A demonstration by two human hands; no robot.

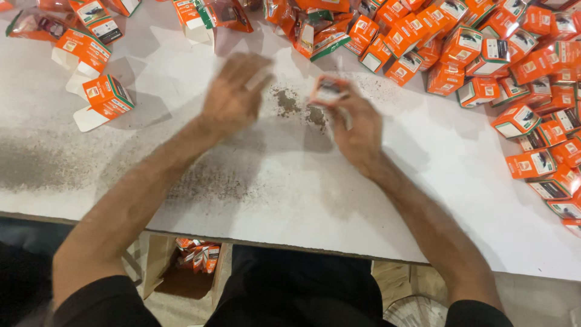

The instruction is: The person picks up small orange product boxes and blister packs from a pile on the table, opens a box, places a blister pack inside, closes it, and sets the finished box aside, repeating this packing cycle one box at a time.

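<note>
**Small box pinched over a dusty bench**

A small box [328, 91] is pinched at the fingertips of the right hand [357, 130]; it is blurred, orange at the edges with a pale face turned up. It is held just above the bench [290, 194], over a patch of dark powder [299, 106] scattered between the two hands.

The left hand [233, 97] is blurred. Its fingers are loosely extended and close together, palm down, with nothing seen in them. Whether it touches the bench cannot be told. It lies just beside the powder, well apart from the box.

Both forearms are bare; dark sleeves are seen at the bottom edge.

A dense heap of orange boxes [484, 48] is spread across the far right of the bench and down its right edge. A looser scatter of boxes [103, 97], some with white flaps open, is found at the far left. A grey smear is noted on the bench at the left.

Below the near edge, an open carton [193, 266] with a few orange boxes inside is seen on the floor.
</note>
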